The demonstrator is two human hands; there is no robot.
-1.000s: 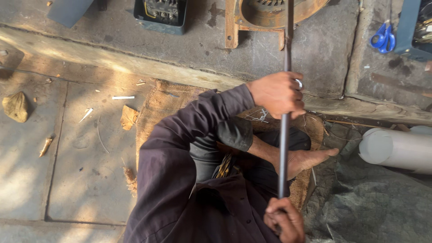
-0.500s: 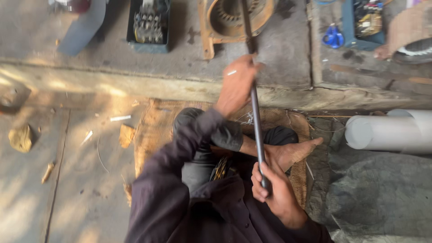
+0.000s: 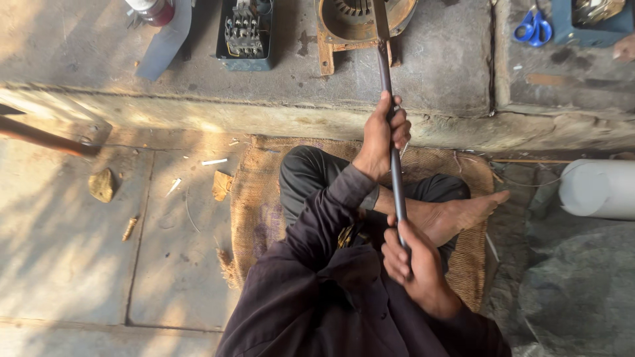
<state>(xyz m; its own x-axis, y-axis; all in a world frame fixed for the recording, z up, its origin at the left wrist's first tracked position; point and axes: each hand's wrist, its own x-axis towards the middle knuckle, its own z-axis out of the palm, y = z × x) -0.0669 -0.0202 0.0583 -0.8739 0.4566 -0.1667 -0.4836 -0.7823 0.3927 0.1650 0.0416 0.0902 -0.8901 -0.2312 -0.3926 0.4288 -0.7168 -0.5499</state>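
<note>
- Seen from above, a person sits cross-legged on a burlap mat point(image 3: 258, 198) laid on a stone floor, a bare foot point(image 3: 463, 215) pointing right.
- Both hands grip a long dark metal rod point(image 3: 390, 112) that runs from the lap away toward a raised concrete ledge point(image 3: 198, 116).
- The left hand point(image 3: 383, 132) is wrapped closed around the rod about midway along it; the right hand point(image 3: 413, 268) is closed around the near end, close to the body.
- The rod's far tip reaches into the round opening of a rusty motor housing point(image 3: 360, 20) standing on the ledge; whether it is seated inside cannot be told.
- As a judgement: the rod is placed and the work on the housing looks under way, not finished.
- Compared with half a second ago, the rod has swung closer to upright in the view, and the left hand sits nearer the ledge.
- Also on the ledge: a box of electrical parts point(image 3: 245, 33) left of the housing and blue scissors point(image 3: 532, 26) far right.
- A white pipe point(image 3: 598, 188) lies at right; a stone point(image 3: 102, 185) lies at left.
</note>
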